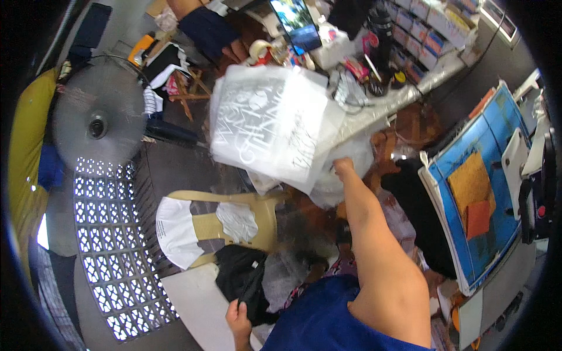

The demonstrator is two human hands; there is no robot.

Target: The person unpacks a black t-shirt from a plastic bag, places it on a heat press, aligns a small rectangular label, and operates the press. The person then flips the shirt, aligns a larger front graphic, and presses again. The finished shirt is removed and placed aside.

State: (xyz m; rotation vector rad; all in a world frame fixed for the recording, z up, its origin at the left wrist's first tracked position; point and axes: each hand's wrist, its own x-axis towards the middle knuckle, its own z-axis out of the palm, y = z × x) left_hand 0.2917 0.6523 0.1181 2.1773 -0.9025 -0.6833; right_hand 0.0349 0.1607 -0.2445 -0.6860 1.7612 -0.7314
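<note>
My left hand (237, 319) is low in the view, its fingers closed on the edge of a black garment (241, 272) that lies partly over a white board (199, 301). My right arm stretches forward. At its end my right hand (343, 167) is closed on a crumpled clear plastic bag (360, 157) by the table's edge. Just left of that hand lies a stack of translucent sheets (263, 120) with lettering, some edges overhanging the table. The right fingertips are small and partly hidden.
A cream plastic chair (266, 213) carries a white shirt (175, 234) and a white cloth (237, 219). A fan (98, 126) stands at left. Another person's hand (235, 51) is at the far table, near a screen (295, 26). Blue boards (477, 193) lean at right.
</note>
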